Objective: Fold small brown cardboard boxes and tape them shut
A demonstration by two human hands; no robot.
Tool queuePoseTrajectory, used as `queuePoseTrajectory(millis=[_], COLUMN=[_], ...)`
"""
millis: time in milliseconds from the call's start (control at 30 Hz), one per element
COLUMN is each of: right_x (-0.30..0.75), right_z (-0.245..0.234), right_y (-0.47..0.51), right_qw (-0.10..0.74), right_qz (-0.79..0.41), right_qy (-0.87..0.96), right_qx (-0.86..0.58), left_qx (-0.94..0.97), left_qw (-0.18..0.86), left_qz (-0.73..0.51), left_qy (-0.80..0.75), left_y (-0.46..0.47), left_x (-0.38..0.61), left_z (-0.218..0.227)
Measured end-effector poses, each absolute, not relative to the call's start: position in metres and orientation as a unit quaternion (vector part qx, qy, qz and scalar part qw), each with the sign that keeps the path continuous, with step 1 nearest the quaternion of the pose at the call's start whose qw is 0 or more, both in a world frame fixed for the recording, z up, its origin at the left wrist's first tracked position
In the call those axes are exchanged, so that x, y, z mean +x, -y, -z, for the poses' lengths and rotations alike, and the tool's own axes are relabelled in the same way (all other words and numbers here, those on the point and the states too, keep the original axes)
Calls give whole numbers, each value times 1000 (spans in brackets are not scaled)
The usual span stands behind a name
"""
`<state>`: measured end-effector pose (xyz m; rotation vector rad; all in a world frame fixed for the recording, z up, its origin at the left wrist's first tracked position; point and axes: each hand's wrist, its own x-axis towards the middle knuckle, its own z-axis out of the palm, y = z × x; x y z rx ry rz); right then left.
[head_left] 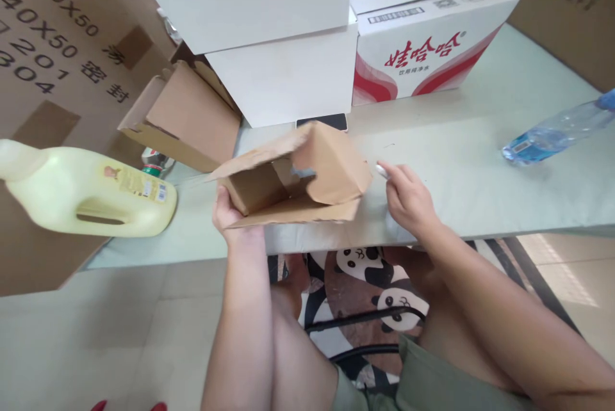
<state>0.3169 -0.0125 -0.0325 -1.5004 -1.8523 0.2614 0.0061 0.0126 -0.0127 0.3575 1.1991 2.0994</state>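
My left hand [227, 214] grips the left end of a small brown cardboard box [339, 164], thumb up along its side. The box is tilted over the table, its flaps are open and its hollow inside faces me. Just to the right of the box, apart from it, my right hand [410, 200] is closed. A small white object [382, 171] pokes out between its thumb and forefinger; most of it is hidden, so its kind does not show. Behind the box lies a dark flat rectangular object [331, 121], partly covered by it.
A pale yellow jug [144, 206] stands at the left, near another open carton [192, 116]. White boxes [283, 81] and a red-and-white carton [432, 56] line the back. On the right, a clear plastic bottle [542, 139] rests on the pale green tablecloth [456, 142].
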Motion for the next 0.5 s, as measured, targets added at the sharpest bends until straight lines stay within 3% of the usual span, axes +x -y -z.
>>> queuePoseTrajectory(millis=[133, 400, 500], right_x=[313, 318, 317], right_z=[23, 18, 13], right_y=[19, 28, 31], right_qw=[445, 560, 547], right_qz=[-70, -121, -102], right_qy=[693, 708, 716], right_qx=[-563, -412, -422], left_qx=[212, 286, 269], left_qw=[224, 251, 291], left_qz=[-809, -783, -784], left_qy=[-500, -493, -479], left_y=[-11, -6, -3], left_x=[25, 32, 34], left_z=[6, 5, 1])
